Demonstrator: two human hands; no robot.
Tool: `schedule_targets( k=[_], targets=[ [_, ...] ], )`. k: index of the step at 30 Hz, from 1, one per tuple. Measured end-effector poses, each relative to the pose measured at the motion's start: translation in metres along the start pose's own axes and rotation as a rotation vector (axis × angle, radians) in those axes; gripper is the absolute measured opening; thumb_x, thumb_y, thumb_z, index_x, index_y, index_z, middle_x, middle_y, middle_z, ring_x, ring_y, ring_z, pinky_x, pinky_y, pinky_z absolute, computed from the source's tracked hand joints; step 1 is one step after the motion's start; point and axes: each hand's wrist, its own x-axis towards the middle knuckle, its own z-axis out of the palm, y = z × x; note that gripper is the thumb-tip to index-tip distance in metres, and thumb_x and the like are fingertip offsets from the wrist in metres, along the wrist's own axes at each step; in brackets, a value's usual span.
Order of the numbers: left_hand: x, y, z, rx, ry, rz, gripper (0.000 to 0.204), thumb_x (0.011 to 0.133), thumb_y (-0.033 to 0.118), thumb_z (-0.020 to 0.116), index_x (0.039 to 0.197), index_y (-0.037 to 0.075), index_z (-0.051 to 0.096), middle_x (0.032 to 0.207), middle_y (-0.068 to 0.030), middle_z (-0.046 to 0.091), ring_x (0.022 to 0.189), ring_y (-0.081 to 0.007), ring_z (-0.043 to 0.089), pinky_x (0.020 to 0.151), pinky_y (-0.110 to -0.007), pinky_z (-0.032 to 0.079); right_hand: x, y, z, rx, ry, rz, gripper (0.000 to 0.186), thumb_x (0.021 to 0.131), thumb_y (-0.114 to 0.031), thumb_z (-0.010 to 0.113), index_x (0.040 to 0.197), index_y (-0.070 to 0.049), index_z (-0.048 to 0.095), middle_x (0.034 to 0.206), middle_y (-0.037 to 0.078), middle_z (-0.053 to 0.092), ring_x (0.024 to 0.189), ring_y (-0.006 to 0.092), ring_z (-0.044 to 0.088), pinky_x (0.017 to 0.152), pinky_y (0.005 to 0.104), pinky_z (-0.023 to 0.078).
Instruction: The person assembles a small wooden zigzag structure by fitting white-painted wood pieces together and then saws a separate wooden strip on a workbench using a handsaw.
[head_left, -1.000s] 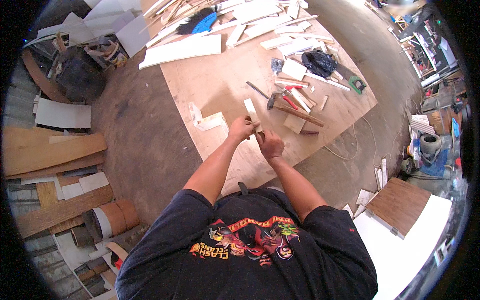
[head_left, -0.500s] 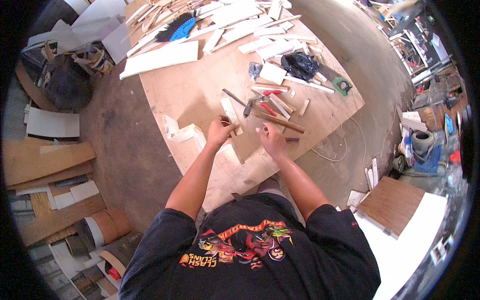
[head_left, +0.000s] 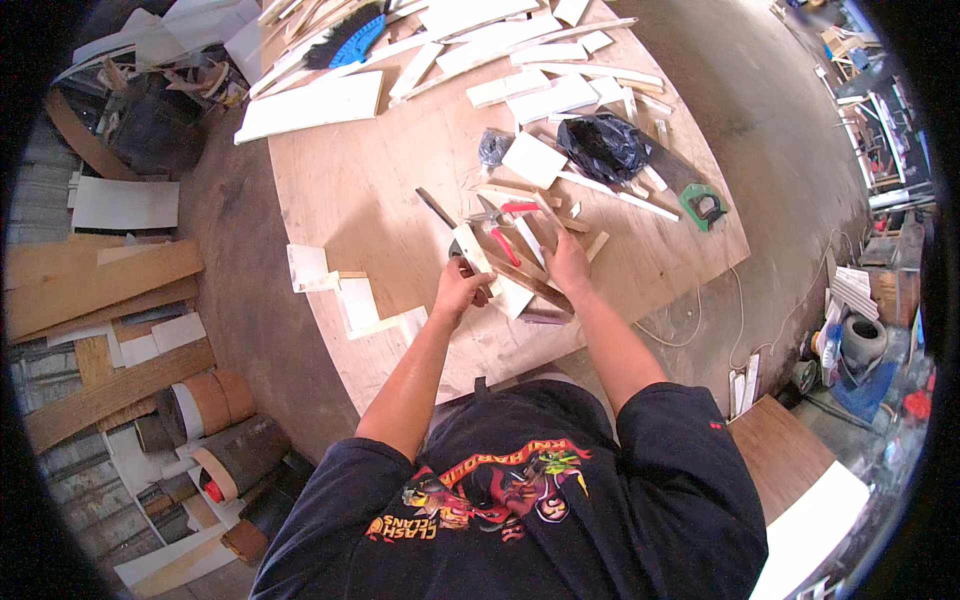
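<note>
My left hand (head_left: 462,289) is closed around the lower end of a pale wooden strip (head_left: 468,246), which tilts up and away over the tabletop. My right hand (head_left: 567,258) reaches forward with its fingers stretched out, close to the red-handled pliers (head_left: 517,207); contact with the handle cannot be made out. Between my hands lies a hammer, its brown wooden handle (head_left: 540,288) slanting toward me, its head mostly hidden behind the strip. A narrow dark bar (head_left: 434,206) lies beyond my left hand. Left of that hand, white boards form an angular assembly (head_left: 356,303).
The plywood worktable (head_left: 400,160) carries white offcuts (head_left: 310,108) and a blue brush (head_left: 358,40) at its far side. A black plastic bag (head_left: 603,146) and a green-handled saw (head_left: 702,207) lie at the right. Planks (head_left: 110,285) are piled on the left floor.
My left hand has shifted right relative to the table, bringing the wooden strip across the hammer. The right hand has moved forward toward the pliers. The whole view has shifted slightly.
</note>
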Motion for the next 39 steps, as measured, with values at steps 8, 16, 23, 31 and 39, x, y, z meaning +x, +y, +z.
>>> schedule_targets(
  k=[8, 16, 23, 31, 39],
  targets=[
    [0.004, -0.001, 0.019, 0.044, 0.001, 0.03, 0.049, 0.078, 0.015, 0.083, 0.114, 0.0, 0.053, 0.076, -0.0076, 0.065, 0.055, -0.0163, 0.062, 0.048, -0.03, 0.052, 0.009, 0.019, 0.011, -0.17, -0.262, 0.029, 0.034, 0.088, -0.032, 0.072, 0.105, -0.003, 0.063, 0.107, 0.021, 0.068, 0.101, 0.0398, 0.066, 0.086, 0.0504, 0.052],
    [0.009, -0.017, 0.029, -0.006, 0.038, -0.032, 0.032, 0.084, 0.019, 0.074, 0.11, 0.003, 0.061, 0.083, -0.0071, 0.067, 0.067, -0.0164, 0.066, 0.054, -0.032, 0.055, 0.009, 0.007, -0.018, -0.004, -0.246, -0.105, 0.023, 0.091, -0.019, 0.064, 0.11, -0.005, 0.067, 0.109, 0.02, 0.068, 0.106, 0.0392, 0.064, 0.088, 0.0488, 0.052],
    [0.004, -0.03, 0.044, -0.039, 0.081, -0.033, 0.035, 0.085, 0.02, 0.072, 0.112, 0.002, 0.059, 0.09, -0.0079, 0.067, 0.073, -0.0175, 0.066, 0.061, -0.033, 0.053, 0.009, 0.006, -0.052, -0.373, -0.181, -0.135, 0.039, 0.086, -0.025, 0.071, 0.121, -0.011, 0.066, 0.133, 0.013, 0.058, 0.128, 0.0354, 0.051, 0.102, 0.0465, 0.047],
    [0.011, -0.025, 0.081, 0.009, 0.06, 0.015, 0.034, 0.086, 0.018, 0.071, 0.113, 0.001, 0.059, 0.089, -0.0081, 0.067, 0.073, -0.0167, 0.067, 0.06, -0.032, 0.054, 0.012, 0.026, -0.063, -0.106, -0.084, -0.128, 0.048, 0.083, -0.023, 0.074, 0.127, -0.01, 0.061, 0.128, 0.018, 0.058, 0.123, 0.038, 0.054, 0.103, 0.0464, 0.046],
    [0.059, 0.037, 0.16, -0.13, 0.106, 0.079, 0.036, 0.089, 0.018, 0.068, 0.117, -0.001, 0.056, 0.094, -0.0096, 0.066, 0.072, -0.0171, 0.065, 0.058, -0.031, 0.053, 0.132, 0.091, -0.118, 0.087, 0.38, -0.031, 0.087, 0.076, -0.022, 0.084, 0.147, -0.005, 0.034, 0.139, 0.029, 0.043, 0.128, 0.0436, 0.047, 0.11, 0.0493, 0.039]
  ],
)
